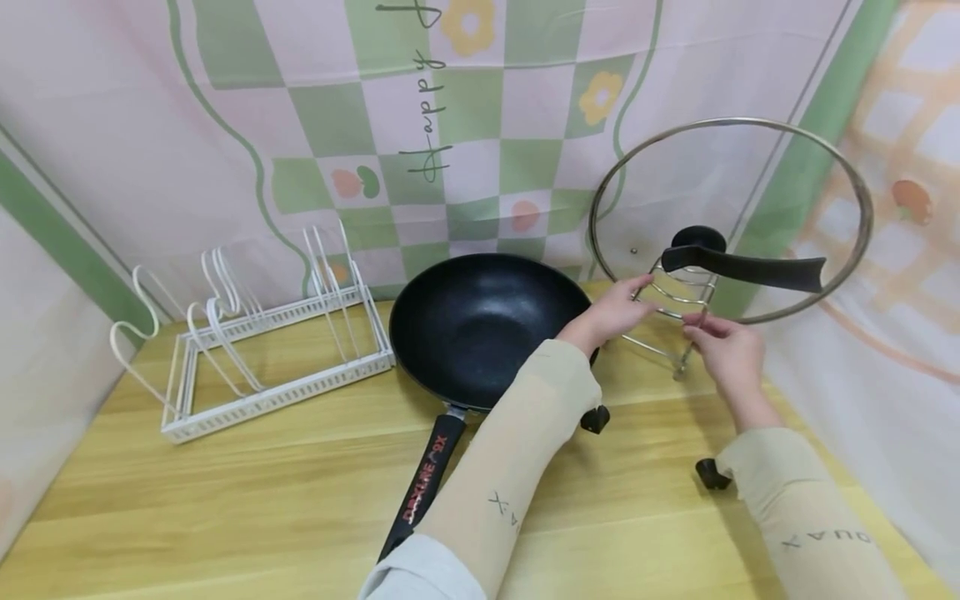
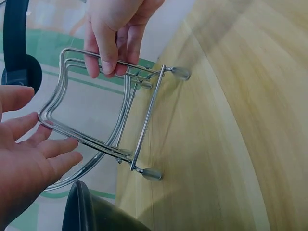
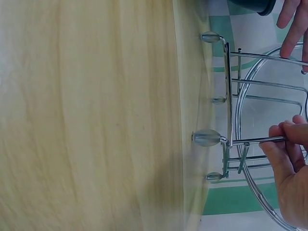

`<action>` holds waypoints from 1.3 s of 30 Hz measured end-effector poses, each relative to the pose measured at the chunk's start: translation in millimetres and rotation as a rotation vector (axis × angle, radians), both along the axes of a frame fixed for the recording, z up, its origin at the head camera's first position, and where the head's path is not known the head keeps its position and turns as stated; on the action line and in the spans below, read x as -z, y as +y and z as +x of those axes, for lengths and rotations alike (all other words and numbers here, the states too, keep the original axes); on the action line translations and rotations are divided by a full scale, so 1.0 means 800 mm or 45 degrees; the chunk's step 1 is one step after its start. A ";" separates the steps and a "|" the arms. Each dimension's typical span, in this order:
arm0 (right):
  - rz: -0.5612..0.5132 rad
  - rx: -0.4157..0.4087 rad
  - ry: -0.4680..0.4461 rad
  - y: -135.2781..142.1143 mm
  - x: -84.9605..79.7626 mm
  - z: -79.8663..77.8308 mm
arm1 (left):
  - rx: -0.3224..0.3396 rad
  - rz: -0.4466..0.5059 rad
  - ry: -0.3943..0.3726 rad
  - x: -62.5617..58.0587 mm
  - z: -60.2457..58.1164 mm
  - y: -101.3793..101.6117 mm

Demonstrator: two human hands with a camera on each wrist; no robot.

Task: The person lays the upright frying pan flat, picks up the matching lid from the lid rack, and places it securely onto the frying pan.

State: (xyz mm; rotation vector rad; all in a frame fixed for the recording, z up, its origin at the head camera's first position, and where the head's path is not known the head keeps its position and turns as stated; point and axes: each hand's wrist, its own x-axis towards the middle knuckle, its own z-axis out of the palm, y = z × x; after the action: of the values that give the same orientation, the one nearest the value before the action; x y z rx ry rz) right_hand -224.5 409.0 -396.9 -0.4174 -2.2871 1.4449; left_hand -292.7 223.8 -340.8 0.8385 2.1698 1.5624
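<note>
A metal wire lid rack (image 2: 144, 120) with small clear feet stands at the right of the table. My right hand (image 1: 726, 354) pinches one of its upright wires between thumb and fingers. On the opposite side, my left hand (image 1: 617, 312) touches the rack's wire with fairly straight, spread fingers (image 2: 62, 147). A large round glass lid (image 1: 787, 183) with a metal rim stands upright in the rack, its black handle (image 1: 757, 268) facing me. Left of the rack, behind my left forearm, lies a black wok (image 1: 480, 325), its handle (image 1: 427, 475) toward the front.
On the left of the wooden table (image 1: 225, 517) stands a white rack (image 1: 277, 404) with several upright wire dividers. A patterned curtain (image 1: 465, 108) hangs close behind the table, and cloth also lines both sides. The wok's edge sits beside the white rack's corner.
</note>
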 end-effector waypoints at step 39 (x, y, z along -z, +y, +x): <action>0.205 -0.350 -0.155 0.010 -0.027 0.012 | -0.036 -0.399 0.272 -0.010 0.010 -0.002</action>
State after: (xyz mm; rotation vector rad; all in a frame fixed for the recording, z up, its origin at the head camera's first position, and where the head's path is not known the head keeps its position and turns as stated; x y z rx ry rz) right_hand -214.5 416.7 -375.7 -0.1503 -2.6196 1.3750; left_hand -285.1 222.1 -332.8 0.9070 2.5006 1.1432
